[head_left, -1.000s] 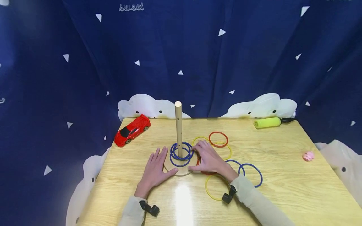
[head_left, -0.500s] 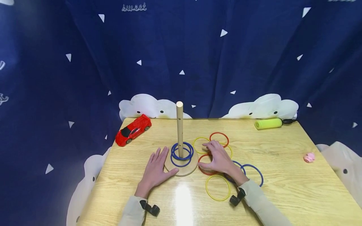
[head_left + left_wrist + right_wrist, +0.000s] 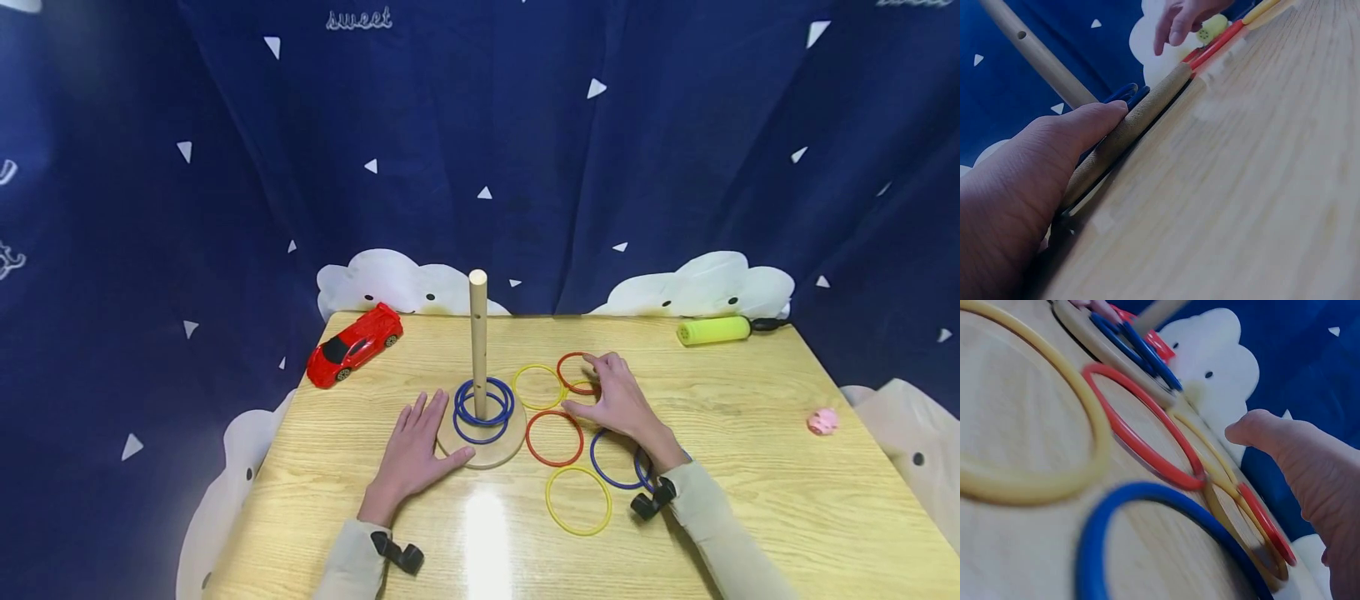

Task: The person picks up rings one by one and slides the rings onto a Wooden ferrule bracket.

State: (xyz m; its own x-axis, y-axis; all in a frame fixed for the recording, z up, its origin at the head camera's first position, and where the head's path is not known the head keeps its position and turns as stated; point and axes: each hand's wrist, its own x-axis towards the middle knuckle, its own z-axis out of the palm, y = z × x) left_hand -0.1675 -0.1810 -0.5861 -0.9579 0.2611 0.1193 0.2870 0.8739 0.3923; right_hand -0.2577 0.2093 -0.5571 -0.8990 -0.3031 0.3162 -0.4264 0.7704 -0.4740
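Bracing the wooden base (image 3: 487, 450) with a flat left hand (image 3: 411, 454), right hand (image 3: 618, 404), fingers spread and empty, should pinch the red ring (image 3: 576, 372) at 1 o'clock cleanly.

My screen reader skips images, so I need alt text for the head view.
A person's left hand rests against the round wooden base of an upright peg ringed by blue rings, while the right hand reaches over loose rings on a wooden table. A red toy car sits far left.
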